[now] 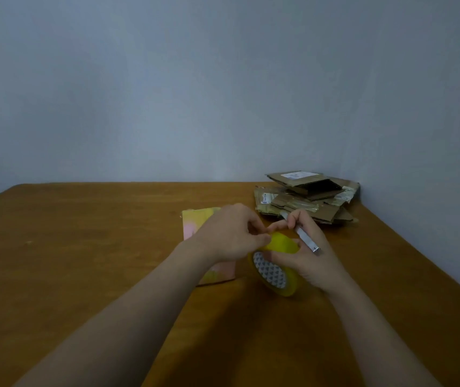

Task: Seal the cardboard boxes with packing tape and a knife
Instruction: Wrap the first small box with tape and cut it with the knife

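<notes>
A yellow roll of packing tape (279,263) is held just above the wooden table (83,247), tilted so its patterned core faces me. My right hand (307,255) grips the roll and also holds a silver knife (305,237) between its fingers, the handle slanting toward me. My left hand (231,233) pinches at the top edge of the roll with fingertips curled. A small pink and yellow box (195,222) lies flat on the table under my left hand, partly hidden by it.
A pile of flattened brown cardboard boxes (307,196) sits at the back right corner against the grey wall (223,79). The table's right edge runs diagonally close to my right forearm.
</notes>
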